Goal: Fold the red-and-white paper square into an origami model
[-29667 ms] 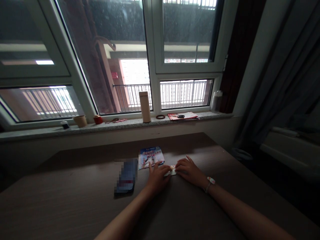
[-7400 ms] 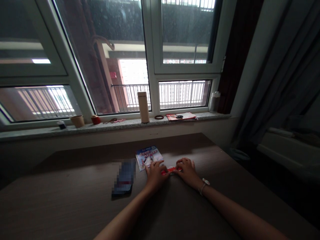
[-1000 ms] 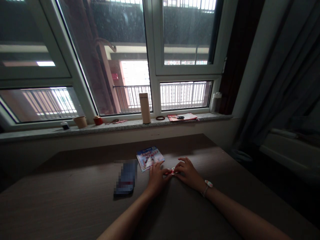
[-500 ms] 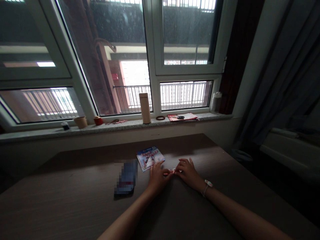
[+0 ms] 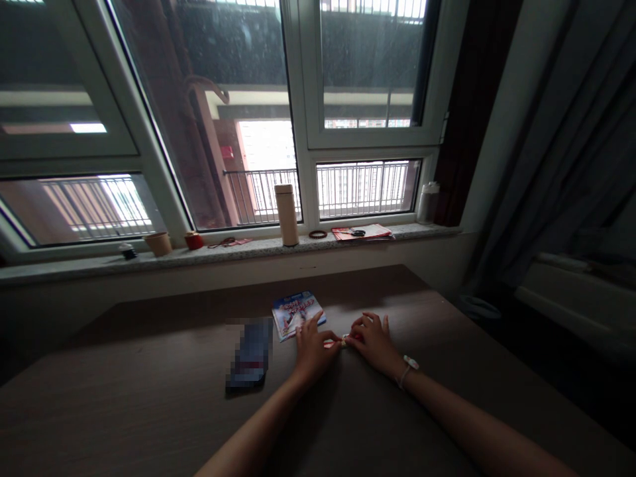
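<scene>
My left hand (image 5: 314, 351) rests on the dark table, its thumb and index finger closed on one end of a small red and white strip (image 5: 344, 340), which looks like folded paper. Pinching the other end is my right hand (image 5: 376, 343), with a pale bracelet on its wrist. Fingers cover much of the strip. Just beyond my left hand lies a blue and white booklet (image 5: 293, 315) with a colourful cover, partly behind those fingers. A dark blue flat item (image 5: 252, 351), blurred by blocks, lies left of my left hand.
Along the windowsill (image 5: 218, 253) stand a beige flask (image 5: 287, 215), a tan cup (image 5: 159, 244), a small red container (image 5: 194, 240) and a clear bottle (image 5: 428, 204). Scissors (image 5: 358, 233) lie on red papers (image 5: 377, 232) there. The table's right edge slopes down towards the right.
My fingers have shifted slightly along the strip, and a bit more of its red and white surface shows between them. The booklet and the blue item have stayed in place.
</scene>
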Demonstrator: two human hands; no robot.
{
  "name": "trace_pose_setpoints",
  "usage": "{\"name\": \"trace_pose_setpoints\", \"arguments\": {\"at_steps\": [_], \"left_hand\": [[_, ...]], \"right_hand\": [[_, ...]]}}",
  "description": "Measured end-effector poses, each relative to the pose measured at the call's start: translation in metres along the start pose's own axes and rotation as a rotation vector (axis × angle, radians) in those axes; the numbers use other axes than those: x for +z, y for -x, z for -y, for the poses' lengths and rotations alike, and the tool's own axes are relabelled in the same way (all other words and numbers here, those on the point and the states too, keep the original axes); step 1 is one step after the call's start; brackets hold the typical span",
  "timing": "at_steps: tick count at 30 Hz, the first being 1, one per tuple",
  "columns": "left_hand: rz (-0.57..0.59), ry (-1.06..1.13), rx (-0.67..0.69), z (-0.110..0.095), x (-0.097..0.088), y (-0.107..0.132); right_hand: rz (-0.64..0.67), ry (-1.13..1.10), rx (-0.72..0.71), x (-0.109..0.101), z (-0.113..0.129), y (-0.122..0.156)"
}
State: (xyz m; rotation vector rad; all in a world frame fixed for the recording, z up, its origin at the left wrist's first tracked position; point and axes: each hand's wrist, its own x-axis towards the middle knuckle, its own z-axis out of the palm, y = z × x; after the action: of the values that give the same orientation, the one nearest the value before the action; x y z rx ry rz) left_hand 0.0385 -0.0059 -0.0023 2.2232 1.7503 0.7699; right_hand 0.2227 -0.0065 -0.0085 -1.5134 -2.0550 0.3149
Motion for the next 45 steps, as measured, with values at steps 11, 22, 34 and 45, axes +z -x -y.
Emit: {"name": "trace_pose_setpoints", "arguments": {"at_steps": [11, 22, 34, 45], "left_hand": [[0.02, -0.022, -0.046, -0.0025, 0.0011, -0.0021], [0.058, -0.084, -0.058, -0.007, -0.0012, -0.002], [0.078, -0.122, -0.03, -0.0041, 0.0022, -0.0026], [0.082, -0.13, -0.033, -0.002, 0.0053, -0.003]], "right_hand": [[0.017, -0.032, 0.145, -0.0006, 0.0077, -0.0037], [-0.012, -0.05, 0.145, 0.0019, 0.0069, -0.002], [-0.019, -0.038, 0.144, 0.0045, 0.0059, -0.0027], [0.025, -0.082, 0.146, 0.004, 0.0004, -0.0036]]}}
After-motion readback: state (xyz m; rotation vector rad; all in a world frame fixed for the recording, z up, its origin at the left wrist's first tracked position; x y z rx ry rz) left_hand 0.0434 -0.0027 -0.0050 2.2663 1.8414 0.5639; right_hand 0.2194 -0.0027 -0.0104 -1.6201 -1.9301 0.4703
